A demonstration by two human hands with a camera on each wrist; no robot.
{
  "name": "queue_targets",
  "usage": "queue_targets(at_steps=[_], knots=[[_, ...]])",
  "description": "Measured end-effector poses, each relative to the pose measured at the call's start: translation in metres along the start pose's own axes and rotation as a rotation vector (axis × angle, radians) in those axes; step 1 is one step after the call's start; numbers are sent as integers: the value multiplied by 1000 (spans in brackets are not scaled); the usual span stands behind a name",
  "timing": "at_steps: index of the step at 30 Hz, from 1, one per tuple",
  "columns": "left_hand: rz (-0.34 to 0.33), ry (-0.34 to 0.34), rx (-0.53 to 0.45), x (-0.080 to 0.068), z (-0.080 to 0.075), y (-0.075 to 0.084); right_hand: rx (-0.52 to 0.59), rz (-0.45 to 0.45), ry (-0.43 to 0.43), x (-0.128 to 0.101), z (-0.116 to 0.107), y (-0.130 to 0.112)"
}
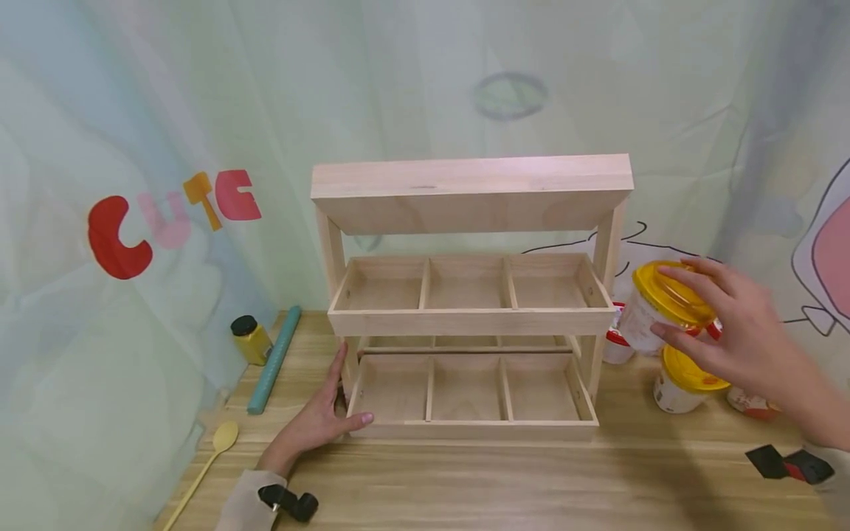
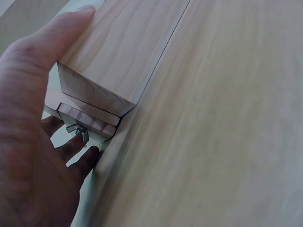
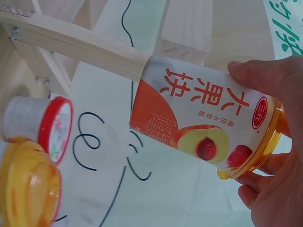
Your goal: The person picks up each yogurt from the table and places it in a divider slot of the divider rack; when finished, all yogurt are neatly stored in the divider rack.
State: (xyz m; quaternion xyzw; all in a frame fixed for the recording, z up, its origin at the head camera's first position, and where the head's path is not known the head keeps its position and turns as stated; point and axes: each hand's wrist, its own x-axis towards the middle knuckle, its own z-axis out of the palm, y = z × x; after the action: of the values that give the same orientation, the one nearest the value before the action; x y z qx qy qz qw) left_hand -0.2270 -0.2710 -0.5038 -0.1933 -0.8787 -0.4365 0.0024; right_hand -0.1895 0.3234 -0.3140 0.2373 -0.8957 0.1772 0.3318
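Presently | my right hand (image 1: 740, 328) grasps the yellow-lidded cup (image 1: 657, 296), tilted, beside the wooden rack (image 1: 471, 322) | my left hand (image 1: 315, 424), fingers extended, touches the rack's lower-left corner.

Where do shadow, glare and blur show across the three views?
Head: soft shadow on the table at image right, glare on the held cup's lid; left wrist: table grain blurred, rack edges crisper; right wrist: cup print sharp and readable, the other yellow lid at lower left softer, with highlights.
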Motion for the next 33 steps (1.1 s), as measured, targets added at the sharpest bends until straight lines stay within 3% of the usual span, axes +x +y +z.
queue_targets(at_steps=[16,33], knots=[[30,-5,-16,0,0,0,-38,-4,-15,31,-22,-14],[70,-3,-31,0,-1,-2,10,-54,5,60,-26,-35]])
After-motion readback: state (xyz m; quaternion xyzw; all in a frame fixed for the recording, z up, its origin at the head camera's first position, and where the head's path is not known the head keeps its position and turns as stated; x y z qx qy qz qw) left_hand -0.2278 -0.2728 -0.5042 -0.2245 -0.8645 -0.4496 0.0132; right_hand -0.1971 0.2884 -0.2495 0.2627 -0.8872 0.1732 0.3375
